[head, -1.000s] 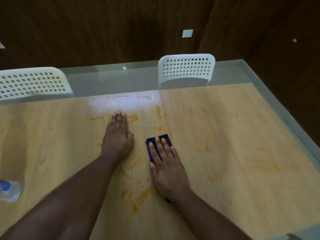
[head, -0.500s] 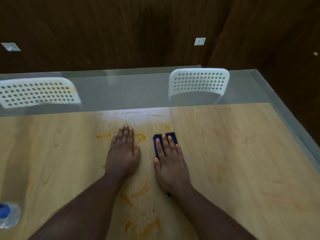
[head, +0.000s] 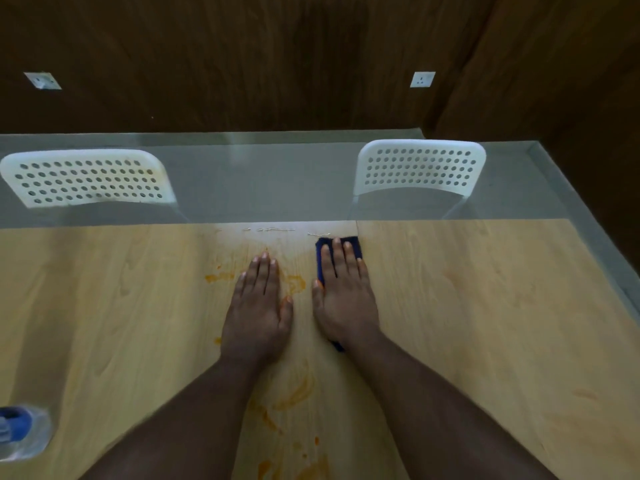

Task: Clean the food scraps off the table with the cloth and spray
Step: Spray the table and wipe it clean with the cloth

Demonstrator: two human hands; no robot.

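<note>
Both hands flat, right hand [head: 343, 299] pressing blue cloth [head: 337, 244] beneath it, left hand [head: 258, 306] bare on stained table [head: 485, 323] beside

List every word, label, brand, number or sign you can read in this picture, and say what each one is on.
No readable text anywhere.
Spray bottle: blurred and cut off by the frame's edge; no label can be made out.
Wall sockets and: plain white plates, no markings legible.
Dark blue cloth, the two white chairs and the table: no print visible.
</note>
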